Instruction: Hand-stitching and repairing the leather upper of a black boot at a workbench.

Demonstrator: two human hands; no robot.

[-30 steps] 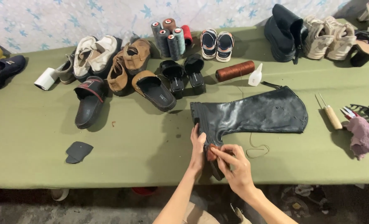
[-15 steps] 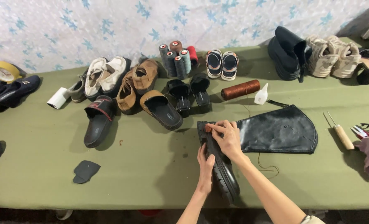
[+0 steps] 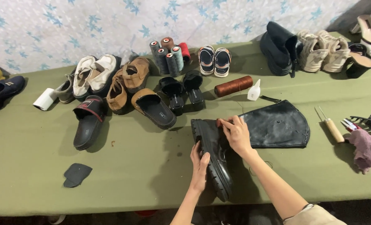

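While the black boot (image 3: pixel 213 160) lay on its side at the front of the green worktop (image 3: pixel 131 166), left hand (image 3: pixel 199 166) pressed flat against its sole, fingers spread, not clenched. Right hand (image 3: pixel 235 134) gripped the boot's upper. Leather shaft (image 3: pixel 277 125) extended rightward; awl (image 3: pixel 331 127) lay beyond

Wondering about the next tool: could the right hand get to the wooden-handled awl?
Probably yes: the right hand rests on the boot, and only the flat boot shaft lies before the awl.
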